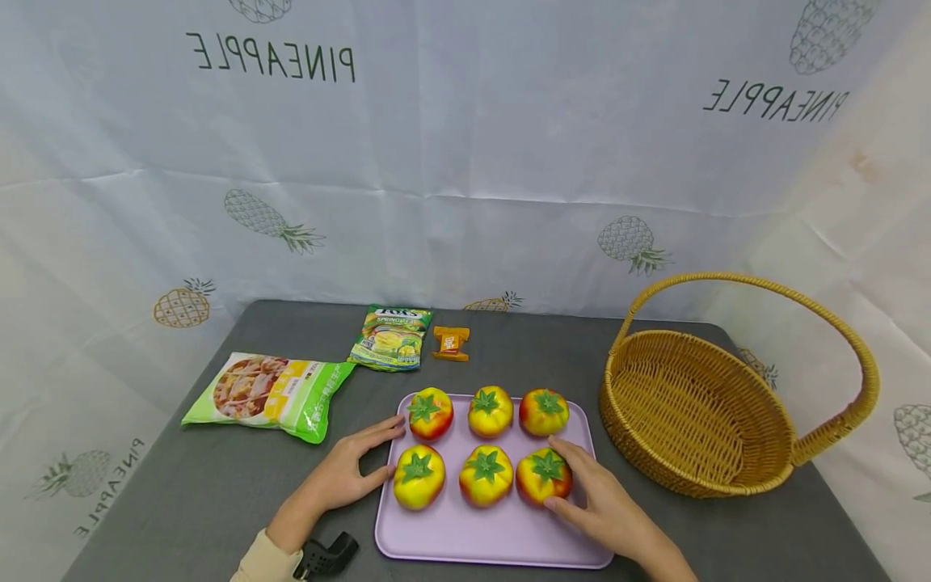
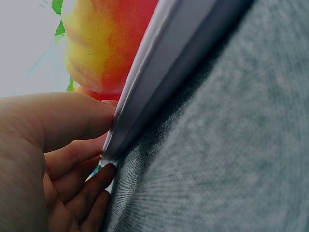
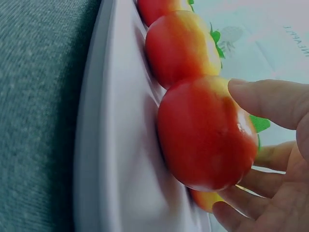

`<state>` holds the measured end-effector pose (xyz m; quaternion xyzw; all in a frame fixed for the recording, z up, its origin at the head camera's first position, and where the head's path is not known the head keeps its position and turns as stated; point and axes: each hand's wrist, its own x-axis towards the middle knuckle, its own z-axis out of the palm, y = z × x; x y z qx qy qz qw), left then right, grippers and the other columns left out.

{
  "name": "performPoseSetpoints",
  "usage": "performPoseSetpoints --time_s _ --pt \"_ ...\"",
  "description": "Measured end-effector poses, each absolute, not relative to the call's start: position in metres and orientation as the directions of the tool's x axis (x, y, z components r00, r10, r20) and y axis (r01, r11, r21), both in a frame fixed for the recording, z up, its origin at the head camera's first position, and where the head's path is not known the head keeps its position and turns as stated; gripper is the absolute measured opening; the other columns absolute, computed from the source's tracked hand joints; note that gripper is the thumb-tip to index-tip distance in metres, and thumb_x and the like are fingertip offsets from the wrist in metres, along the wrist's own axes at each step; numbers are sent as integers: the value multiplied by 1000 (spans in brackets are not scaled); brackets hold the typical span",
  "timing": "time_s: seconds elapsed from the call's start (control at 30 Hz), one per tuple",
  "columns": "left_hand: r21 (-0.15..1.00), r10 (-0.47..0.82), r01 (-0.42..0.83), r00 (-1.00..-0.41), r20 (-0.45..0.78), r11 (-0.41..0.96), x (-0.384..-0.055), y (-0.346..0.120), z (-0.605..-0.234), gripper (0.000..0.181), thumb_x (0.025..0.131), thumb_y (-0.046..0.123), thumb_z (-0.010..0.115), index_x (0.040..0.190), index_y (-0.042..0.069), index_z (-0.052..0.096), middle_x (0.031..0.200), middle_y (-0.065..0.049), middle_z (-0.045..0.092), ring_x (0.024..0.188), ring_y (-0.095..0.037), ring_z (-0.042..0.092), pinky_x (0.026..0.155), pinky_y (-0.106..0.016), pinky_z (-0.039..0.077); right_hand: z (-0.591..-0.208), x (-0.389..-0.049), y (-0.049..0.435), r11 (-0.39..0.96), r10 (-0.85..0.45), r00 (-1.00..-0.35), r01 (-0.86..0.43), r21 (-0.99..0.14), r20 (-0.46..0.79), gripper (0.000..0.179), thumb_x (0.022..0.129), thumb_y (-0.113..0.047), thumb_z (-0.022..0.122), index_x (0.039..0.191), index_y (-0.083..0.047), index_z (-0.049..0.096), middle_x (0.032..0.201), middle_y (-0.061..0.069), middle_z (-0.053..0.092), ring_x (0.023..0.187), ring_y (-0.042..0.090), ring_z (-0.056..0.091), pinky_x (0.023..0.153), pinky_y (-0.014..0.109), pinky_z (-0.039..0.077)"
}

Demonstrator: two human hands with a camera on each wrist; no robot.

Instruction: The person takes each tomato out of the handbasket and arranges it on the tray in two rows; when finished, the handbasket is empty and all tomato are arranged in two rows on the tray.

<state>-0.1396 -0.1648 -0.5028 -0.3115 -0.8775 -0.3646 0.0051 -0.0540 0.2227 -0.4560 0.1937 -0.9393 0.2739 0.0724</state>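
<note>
A lilac tray (image 1: 436, 537) carries several toy persimmons, yellow and red with green star-shaped leaves, in two rows of three. My right hand (image 1: 607, 505) curls round the front right persimmon (image 1: 544, 477), thumb on its near side and fingers behind; in the right wrist view the persimmon (image 3: 205, 135) sits between thumb and fingers, low over the tray. On the left, my left hand (image 1: 352, 465) rests spread at the tray's edge, beside the front left persimmon (image 1: 419, 478). Its thumb and fingertips touch the tray rim (image 2: 140, 79) in the left wrist view.
To the right stands a wicker basket (image 1: 684, 404) with a tall arched handle. A green and white food bag (image 1: 272, 392) lies at the left. Behind the tray are a green and yellow sachet (image 1: 390, 338) and a small orange packet (image 1: 451, 343) on the grey tabletop (image 1: 320, 331).
</note>
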Motion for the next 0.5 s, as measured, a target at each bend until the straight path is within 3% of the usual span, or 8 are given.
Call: performPoseSetpoints --time_s 0.37,0.5 --pt "669 533 526 -816 223 526 -137 -165 -506 48 87 30 66 133 20 57 144 3 48 130 -24 48 101 -48 44 -439 -56 238 791 -244 -931 -353 -500 271 65 84 -31 71 139 -7 45 135 10 53 122 29 52 91 55 47" --pt "688 521 499 -829 203 526 -135 -166 -499 44 91 32 61 133 19 57 145 0 47 131 -26 46 101 -50 42 -431 -57 246 805 -217 -925 -350 -480 311 67 83 -26 73 141 -11 43 137 11 52 122 31 51 91 50 49"
